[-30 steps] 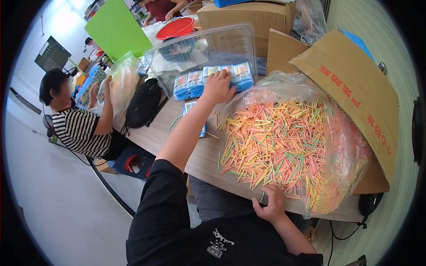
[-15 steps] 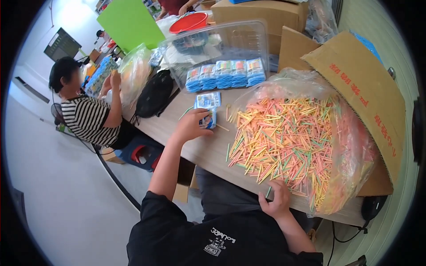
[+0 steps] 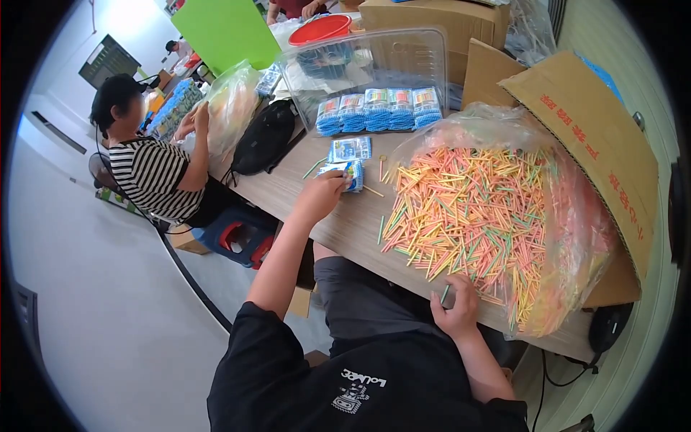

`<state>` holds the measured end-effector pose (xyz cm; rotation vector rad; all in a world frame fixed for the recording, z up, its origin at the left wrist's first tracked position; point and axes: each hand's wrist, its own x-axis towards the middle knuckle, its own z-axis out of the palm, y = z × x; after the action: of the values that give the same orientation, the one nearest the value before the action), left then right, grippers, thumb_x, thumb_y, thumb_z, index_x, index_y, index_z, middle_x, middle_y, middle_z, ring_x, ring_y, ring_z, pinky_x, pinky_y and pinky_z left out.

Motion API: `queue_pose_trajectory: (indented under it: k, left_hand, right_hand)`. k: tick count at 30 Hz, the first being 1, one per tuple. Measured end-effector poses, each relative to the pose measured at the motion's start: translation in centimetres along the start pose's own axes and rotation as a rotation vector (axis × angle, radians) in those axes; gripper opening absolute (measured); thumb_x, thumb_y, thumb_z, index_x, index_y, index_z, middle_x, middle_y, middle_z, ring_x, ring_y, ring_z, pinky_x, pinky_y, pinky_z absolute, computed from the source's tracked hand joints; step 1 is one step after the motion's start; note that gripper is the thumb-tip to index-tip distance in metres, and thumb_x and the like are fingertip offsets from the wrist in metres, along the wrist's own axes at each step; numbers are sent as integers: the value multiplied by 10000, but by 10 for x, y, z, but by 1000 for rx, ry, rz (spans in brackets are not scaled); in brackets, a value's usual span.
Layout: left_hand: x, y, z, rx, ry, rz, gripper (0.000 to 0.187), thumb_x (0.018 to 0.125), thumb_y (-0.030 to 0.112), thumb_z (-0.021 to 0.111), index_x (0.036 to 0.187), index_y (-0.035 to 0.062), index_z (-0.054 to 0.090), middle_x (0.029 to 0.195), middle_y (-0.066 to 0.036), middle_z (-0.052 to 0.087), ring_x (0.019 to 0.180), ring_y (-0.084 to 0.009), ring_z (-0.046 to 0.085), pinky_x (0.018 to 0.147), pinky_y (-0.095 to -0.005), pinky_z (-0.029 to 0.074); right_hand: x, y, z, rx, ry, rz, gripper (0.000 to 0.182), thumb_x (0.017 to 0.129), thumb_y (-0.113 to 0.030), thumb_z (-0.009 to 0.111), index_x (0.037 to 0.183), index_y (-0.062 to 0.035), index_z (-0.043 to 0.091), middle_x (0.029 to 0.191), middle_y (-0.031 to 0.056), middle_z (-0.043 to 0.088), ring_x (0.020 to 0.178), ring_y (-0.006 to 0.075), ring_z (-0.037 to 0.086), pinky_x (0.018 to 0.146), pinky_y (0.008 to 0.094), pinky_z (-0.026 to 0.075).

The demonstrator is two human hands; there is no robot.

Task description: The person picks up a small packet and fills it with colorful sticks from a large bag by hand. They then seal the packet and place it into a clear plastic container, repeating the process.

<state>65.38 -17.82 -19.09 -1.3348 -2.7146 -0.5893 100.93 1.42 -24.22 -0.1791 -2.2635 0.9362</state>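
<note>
My left hand [image 3: 322, 196] is closed, its fingers gripping a small blue-and-white packet [image 3: 354, 177] on the table. Just beyond lies a similar flat packet [image 3: 350, 149]. A yellowish stick [image 3: 373, 191] pokes out beside the gripped packet, and a green stick [image 3: 314, 168] lies left of it. My right hand [image 3: 458, 308] rests at the table's front edge, thumb and fingers apart. Between its thumb and forefinger shows a short green stick [image 3: 445, 294], apparently not gripped. Right by it spreads a big heap of thin pink, yellow and green sticks [image 3: 468, 209].
A clear plastic bin [image 3: 432, 61] holds stacked blue packets [image 3: 389, 109]. Clear bag film [image 3: 568, 237] and an open cardboard box [image 3: 590, 144] surround the heap. A black bag [image 3: 265, 140] lies left, near a seated person in a striped top [image 3: 155, 173]. Behind stands a red basin [image 3: 320, 30].
My left hand's fingers have gone from spread over the packet to closed on it. The view has shifted slightly; my right hand stays by the green stick.
</note>
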Motion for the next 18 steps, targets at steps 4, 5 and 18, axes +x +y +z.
queue_pose_trajectory:
  k: [4,5,18]
  left_hand:
    - [-13,20,3,-54,301,32,128,912,112,664,967,15,726,1037,-151,711,914,-353,684,780,-407,547]
    - [-17,31,-1,-89,426,28,114,904,92,676,963,8,725,1018,-157,713,903,-347,689,765,-400,550]
    - [-100,232,30,-1652,-205,-353,75,894,24,733,950,-24,747,907,-70,710,831,-92,642,710,-248,506]
  right_hand:
    - [-2,0,-3,24,28,10,417,777,-77,751,1133,-10,544,1046,178,608,977,367,616,870,427,510]
    - [-3,1,-3,47,39,24,405,780,-66,745,1128,-9,546,1048,174,609,987,359,618,871,417,511]
    - [38,-25,-52,548,-123,384,440,854,-32,754,1250,1,565,1023,86,659,954,160,635,851,300,508]
